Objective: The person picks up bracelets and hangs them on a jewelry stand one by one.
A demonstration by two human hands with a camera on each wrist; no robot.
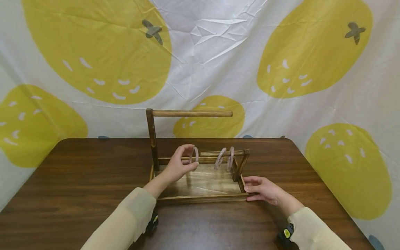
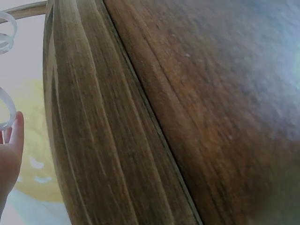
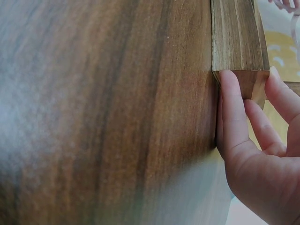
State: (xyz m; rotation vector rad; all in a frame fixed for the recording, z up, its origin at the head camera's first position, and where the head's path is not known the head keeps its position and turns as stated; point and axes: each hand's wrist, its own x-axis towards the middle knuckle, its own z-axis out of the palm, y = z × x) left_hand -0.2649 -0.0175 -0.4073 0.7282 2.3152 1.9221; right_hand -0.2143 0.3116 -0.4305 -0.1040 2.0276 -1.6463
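Note:
My left hand (image 1: 175,168) pinches a pale, translucent bangle (image 1: 197,154) between thumb and fingers, just left of the free end of the stand's short lower bar (image 1: 208,153). Two similar bangles hang on that bar, one (image 1: 219,158) tilted and another (image 1: 231,159) closer to the right post. In the left wrist view only part of the hand (image 2: 8,164) and the bangle (image 2: 10,108) shows at the left edge. My right hand (image 1: 265,191) holds the near right corner of the wooden stand (image 1: 206,198), its fingers at the corner's end face in the right wrist view.
The stand's tall left post (image 1: 151,139) carries a long bare upper bar (image 1: 193,113) above the lower one. A shallow tray base (image 1: 215,182) lies on the dark wooden table (image 1: 93,173). Behind hangs a white cloth (image 1: 215,62) with yellow fruit prints.

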